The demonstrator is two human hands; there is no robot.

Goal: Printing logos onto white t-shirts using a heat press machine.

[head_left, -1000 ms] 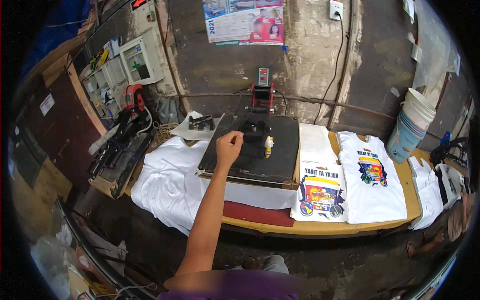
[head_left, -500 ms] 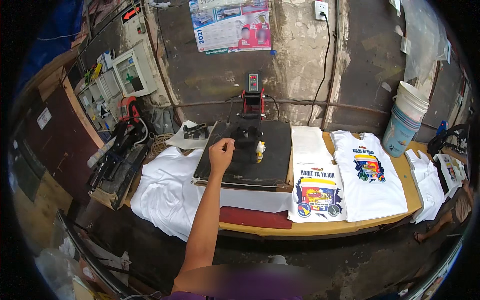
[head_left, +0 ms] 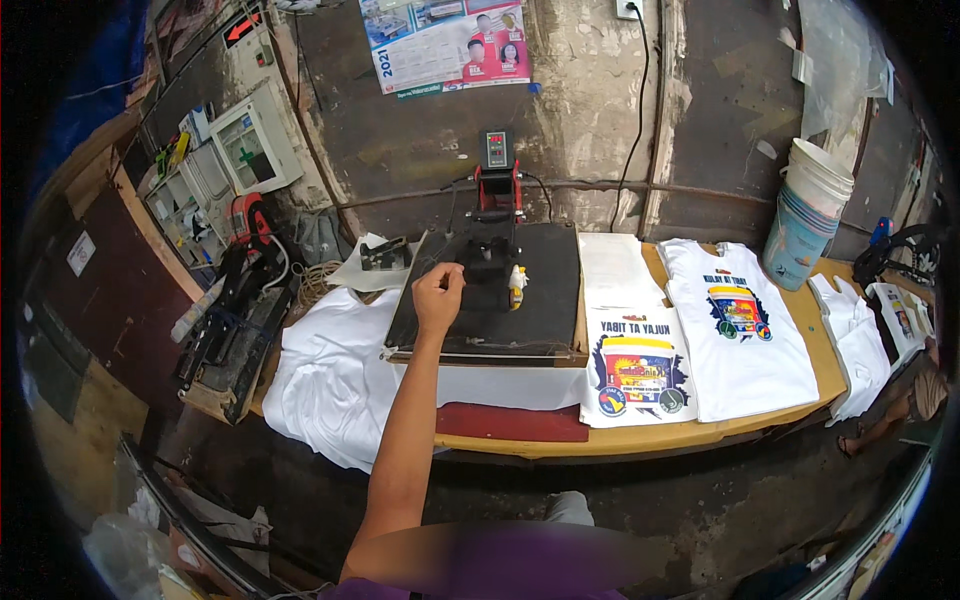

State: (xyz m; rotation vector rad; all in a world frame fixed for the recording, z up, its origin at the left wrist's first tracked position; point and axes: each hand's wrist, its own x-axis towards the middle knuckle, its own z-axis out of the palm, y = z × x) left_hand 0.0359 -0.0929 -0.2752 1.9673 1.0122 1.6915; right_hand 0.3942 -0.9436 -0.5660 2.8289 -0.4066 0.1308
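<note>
My left hand (head_left: 438,296) is over the left-middle part of a heat press (head_left: 545,325), its fingers curled closed. What they hold, if anything, is hidden by the hand. The press has a black flat top, a dark bracket in its middle and a red and black rear mount carrying a small control box (head_left: 495,150). A small yellow and white object (head_left: 517,287) sits right of the bracket. A white shirt (head_left: 335,365) lies crumpled left of the press. To its right is a sheet with a mirrored print (head_left: 640,375). My right hand is out of view.
A printed white shirt (head_left: 735,330) lies flat on the yellow table (head_left: 560,449), with stacked buckets (head_left: 805,215) behind. More folded white shirts (head_left: 855,340) are at the right end. Another press (head_left: 235,310) stands at left. A red pad (head_left: 510,422) lies at the front edge.
The whole view has shifted slightly, so the wall and the table sit higher in the picture. My left hand stays closed over the press, near the same spot.
</note>
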